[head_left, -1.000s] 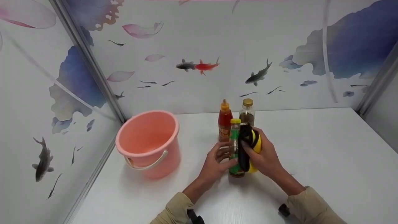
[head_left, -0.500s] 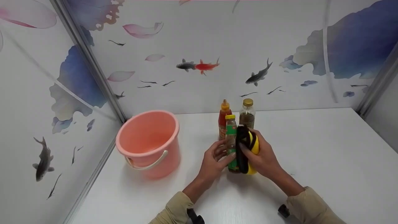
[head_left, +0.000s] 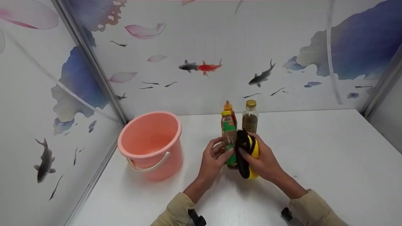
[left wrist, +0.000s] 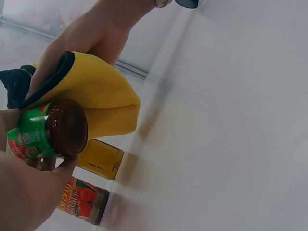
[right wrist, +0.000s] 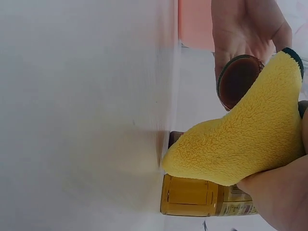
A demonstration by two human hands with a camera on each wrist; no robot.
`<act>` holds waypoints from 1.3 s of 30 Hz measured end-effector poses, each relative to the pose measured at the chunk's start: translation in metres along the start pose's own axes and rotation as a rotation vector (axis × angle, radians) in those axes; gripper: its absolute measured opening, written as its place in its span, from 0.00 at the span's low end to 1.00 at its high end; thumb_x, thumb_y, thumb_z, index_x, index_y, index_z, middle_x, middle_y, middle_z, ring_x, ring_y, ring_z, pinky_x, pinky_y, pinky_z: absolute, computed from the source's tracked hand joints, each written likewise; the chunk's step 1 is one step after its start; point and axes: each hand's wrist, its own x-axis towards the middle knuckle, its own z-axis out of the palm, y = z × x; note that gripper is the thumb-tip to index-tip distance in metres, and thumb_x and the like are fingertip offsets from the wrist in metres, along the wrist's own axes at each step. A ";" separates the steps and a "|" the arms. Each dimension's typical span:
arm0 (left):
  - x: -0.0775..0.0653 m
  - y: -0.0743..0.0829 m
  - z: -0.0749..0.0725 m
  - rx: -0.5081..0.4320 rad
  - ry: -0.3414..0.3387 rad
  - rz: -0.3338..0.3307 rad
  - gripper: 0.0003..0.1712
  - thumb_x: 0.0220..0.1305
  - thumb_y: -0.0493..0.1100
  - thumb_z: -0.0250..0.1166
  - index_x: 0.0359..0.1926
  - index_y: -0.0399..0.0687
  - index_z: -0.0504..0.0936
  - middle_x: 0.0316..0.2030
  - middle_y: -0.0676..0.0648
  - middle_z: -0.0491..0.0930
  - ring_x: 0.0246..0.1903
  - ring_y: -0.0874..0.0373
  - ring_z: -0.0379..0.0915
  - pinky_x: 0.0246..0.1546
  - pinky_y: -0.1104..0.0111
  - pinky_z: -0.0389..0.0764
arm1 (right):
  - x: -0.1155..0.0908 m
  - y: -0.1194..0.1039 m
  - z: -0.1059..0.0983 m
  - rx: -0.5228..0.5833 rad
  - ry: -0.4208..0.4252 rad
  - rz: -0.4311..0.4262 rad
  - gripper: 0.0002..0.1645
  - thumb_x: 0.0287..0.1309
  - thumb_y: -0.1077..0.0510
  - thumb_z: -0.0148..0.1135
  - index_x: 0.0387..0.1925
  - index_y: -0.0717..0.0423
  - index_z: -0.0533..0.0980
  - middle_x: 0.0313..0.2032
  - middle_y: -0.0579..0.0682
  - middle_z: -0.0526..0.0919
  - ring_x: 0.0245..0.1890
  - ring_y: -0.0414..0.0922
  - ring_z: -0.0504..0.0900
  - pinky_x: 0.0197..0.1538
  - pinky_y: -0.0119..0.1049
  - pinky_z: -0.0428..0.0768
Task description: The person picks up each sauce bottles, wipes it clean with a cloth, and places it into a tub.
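Observation:
My left hand (head_left: 209, 164) grips a glass sauce bottle (head_left: 229, 126) with a yellow cap and green labels. In the left wrist view its dark round base (left wrist: 70, 127) is lifted off the table. A folded fleecy cloth (head_left: 255, 152), yellow with black edging, is held in my right hand (head_left: 268, 160), close against the bottle's right side. From the right wrist camera, the cloth's yellow face (right wrist: 245, 125) covers part of the bottle. Whether cloth and glass touch all along cannot be told.
Behind the hands stand a red squeeze bottle (head_left: 228, 107) with an orange nozzle, partly hidden, and a gold-capped glass bottle (head_left: 250, 121). A pink bucket (head_left: 176, 153) with a white handle is at left on the white table (head_left: 326, 157). Printed wall panels (head_left: 226, 37) enclose the back.
The sauce bottle has moved left and away from me, now covering more of the red squeeze bottle. The cloth has shifted slightly left and toward me.

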 end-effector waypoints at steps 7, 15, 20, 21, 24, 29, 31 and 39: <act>0.000 0.003 -0.002 0.001 -0.026 -0.002 0.33 0.71 0.49 0.75 0.72 0.57 0.73 0.67 0.46 0.81 0.67 0.50 0.80 0.64 0.52 0.85 | 0.000 0.002 0.001 -0.013 0.007 0.006 0.35 0.72 0.51 0.72 0.75 0.41 0.69 0.56 0.47 0.84 0.49 0.46 0.85 0.55 0.33 0.86; 0.001 -0.002 -0.003 0.083 -0.080 0.010 0.35 0.68 0.50 0.78 0.71 0.57 0.74 0.65 0.46 0.80 0.62 0.53 0.81 0.63 0.60 0.85 | 0.000 -0.001 0.001 0.011 0.020 -0.004 0.35 0.72 0.51 0.72 0.75 0.41 0.69 0.54 0.48 0.85 0.47 0.46 0.86 0.54 0.33 0.87; 0.000 -0.001 -0.003 0.067 -0.123 -0.034 0.32 0.68 0.51 0.78 0.69 0.57 0.75 0.64 0.47 0.82 0.62 0.52 0.84 0.60 0.58 0.87 | 0.000 -0.003 0.001 0.025 0.026 -0.018 0.34 0.72 0.51 0.72 0.74 0.41 0.69 0.54 0.48 0.85 0.46 0.46 0.86 0.53 0.34 0.87; 0.000 -0.001 -0.003 0.062 -0.129 -0.041 0.32 0.68 0.51 0.78 0.69 0.57 0.75 0.64 0.47 0.82 0.62 0.51 0.84 0.60 0.57 0.87 | 0.000 -0.003 0.001 0.024 0.027 -0.021 0.34 0.72 0.52 0.72 0.74 0.41 0.69 0.54 0.48 0.85 0.47 0.46 0.86 0.53 0.34 0.87; 0.000 -0.002 -0.004 0.069 -0.134 -0.056 0.32 0.68 0.52 0.78 0.68 0.58 0.75 0.65 0.48 0.82 0.62 0.52 0.84 0.61 0.56 0.87 | 0.000 -0.003 0.000 0.016 0.037 -0.023 0.34 0.73 0.53 0.71 0.74 0.41 0.69 0.55 0.47 0.85 0.47 0.46 0.85 0.54 0.33 0.87; -0.001 -0.003 -0.005 0.103 -0.137 -0.066 0.33 0.67 0.55 0.78 0.69 0.60 0.76 0.65 0.51 0.83 0.64 0.54 0.82 0.67 0.55 0.83 | 0.001 -0.003 -0.002 -0.019 0.052 -0.025 0.34 0.73 0.55 0.71 0.74 0.44 0.68 0.55 0.48 0.85 0.48 0.46 0.84 0.55 0.32 0.86; -0.002 -0.003 -0.004 0.112 -0.135 -0.069 0.33 0.67 0.56 0.78 0.69 0.61 0.77 0.64 0.52 0.84 0.65 0.55 0.82 0.69 0.55 0.82 | 0.001 -0.003 -0.003 -0.026 0.057 -0.030 0.34 0.73 0.56 0.71 0.74 0.45 0.68 0.56 0.48 0.85 0.48 0.45 0.84 0.55 0.32 0.85; -0.003 -0.003 -0.002 0.168 -0.123 -0.006 0.34 0.66 0.55 0.79 0.70 0.67 0.77 0.66 0.56 0.81 0.65 0.56 0.77 0.75 0.51 0.75 | 0.003 -0.003 -0.004 -0.031 0.093 -0.038 0.33 0.73 0.57 0.70 0.74 0.46 0.69 0.56 0.48 0.85 0.48 0.45 0.84 0.55 0.32 0.85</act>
